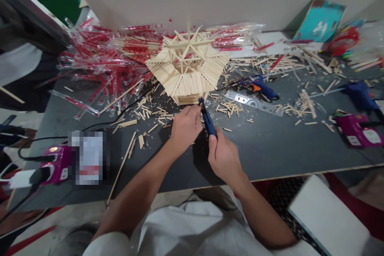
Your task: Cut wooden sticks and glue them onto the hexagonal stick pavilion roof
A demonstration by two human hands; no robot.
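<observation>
A model of pale wooden sticks (192,84), with a sloping many-sided roof and a tall upright stick on top, stands at the middle of the table. In front of its near wall my left hand (186,127) is closed, fingertips pinched together; what they hold is too small to make out. My right hand (224,156) grips a slim blue hand tool (208,118) with a dark tip and a slot along its body. That tip meets my left fingertips just below the model's base. Cut stick pieces (229,109) lie scattered on both sides.
Red-and-clear plastic wrappers (111,72) heap at the back left. A blue glue gun (261,87) and a clear ruler (255,103) lie right of the model. Purple power blocks (57,164) with cables sit toward both table ends. People sit close on either side.
</observation>
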